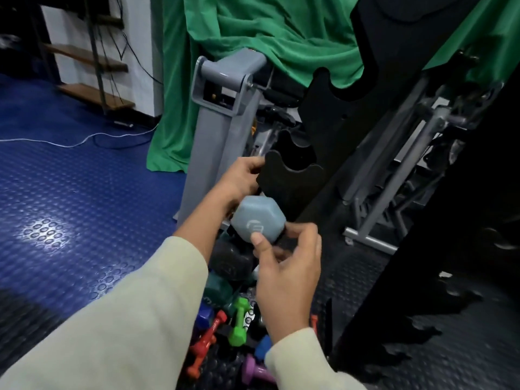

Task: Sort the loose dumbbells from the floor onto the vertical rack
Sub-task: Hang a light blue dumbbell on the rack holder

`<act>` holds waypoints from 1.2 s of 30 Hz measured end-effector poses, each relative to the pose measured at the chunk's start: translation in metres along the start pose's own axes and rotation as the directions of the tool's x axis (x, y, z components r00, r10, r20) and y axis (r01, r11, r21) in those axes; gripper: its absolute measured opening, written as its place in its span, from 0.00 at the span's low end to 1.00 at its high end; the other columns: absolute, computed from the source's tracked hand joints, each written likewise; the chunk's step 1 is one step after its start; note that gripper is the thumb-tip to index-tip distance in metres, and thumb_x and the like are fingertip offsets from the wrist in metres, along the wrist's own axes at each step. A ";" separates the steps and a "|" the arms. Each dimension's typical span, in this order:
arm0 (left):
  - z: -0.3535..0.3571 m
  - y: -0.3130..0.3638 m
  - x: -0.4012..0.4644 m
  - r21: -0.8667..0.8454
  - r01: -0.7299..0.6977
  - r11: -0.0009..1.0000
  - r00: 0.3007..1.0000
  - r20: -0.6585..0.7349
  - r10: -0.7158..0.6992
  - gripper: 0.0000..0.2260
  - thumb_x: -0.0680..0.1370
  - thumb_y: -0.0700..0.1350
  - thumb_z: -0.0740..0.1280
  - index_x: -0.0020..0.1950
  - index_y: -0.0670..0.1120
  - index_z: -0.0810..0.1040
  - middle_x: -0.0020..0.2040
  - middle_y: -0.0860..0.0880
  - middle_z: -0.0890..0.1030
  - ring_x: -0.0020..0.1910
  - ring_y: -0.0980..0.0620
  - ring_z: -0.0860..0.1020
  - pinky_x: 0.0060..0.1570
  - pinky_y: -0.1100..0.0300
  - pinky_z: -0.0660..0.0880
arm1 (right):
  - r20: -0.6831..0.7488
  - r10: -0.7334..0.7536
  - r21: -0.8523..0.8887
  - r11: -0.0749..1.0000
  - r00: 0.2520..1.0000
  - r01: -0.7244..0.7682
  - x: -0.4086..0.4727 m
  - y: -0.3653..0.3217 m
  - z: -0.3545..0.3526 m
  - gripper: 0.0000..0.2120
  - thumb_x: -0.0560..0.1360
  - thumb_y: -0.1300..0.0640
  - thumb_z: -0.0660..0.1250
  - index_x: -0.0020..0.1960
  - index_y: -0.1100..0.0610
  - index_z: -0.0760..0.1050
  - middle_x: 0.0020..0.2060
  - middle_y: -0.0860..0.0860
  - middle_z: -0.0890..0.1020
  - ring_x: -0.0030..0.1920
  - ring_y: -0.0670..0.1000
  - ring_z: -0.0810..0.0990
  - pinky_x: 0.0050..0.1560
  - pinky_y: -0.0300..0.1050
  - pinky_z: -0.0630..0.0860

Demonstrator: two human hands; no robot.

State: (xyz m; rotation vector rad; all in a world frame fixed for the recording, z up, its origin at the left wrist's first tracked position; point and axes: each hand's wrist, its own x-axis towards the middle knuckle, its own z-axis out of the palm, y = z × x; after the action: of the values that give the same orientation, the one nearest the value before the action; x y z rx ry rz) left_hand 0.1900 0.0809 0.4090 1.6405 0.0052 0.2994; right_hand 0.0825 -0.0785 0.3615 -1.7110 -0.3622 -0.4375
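I hold a grey-blue hex dumbbell in both hands, just below and left of an empty cradle on the black vertical rack. My right hand grips the near head, thumb pressed on its face. My left hand wraps the far part, which is hidden, and its fingertips touch the cradle's left edge. On the floor below lie several loose dumbbells: a black one, dark teal, green, red, blue and purple.
A grey machine post stands just left of the rack, with green cloth draped behind. A grey metal frame sits to the right. Blue studded flooring spreads left, crossed by a white cable. Wooden shelves line the far wall.
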 end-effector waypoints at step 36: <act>0.050 0.007 -0.162 0.879 0.067 0.472 0.861 -0.290 0.417 0.28 0.77 0.68 0.67 0.68 0.51 0.69 0.58 0.47 0.69 0.48 0.46 0.77 0.39 0.51 0.79 | 0.411 0.420 0.278 0.787 0.809 -0.550 0.147 0.032 -0.016 0.16 0.85 0.62 0.61 0.41 0.53 0.80 0.33 0.49 0.81 0.36 0.48 0.80 0.39 0.42 0.77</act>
State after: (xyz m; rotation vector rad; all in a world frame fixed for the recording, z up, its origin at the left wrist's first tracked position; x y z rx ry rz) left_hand 0.0426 0.0022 0.3824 2.5701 0.4346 1.0076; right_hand 0.2257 -0.1005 0.4067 -1.4086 -0.2033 0.3046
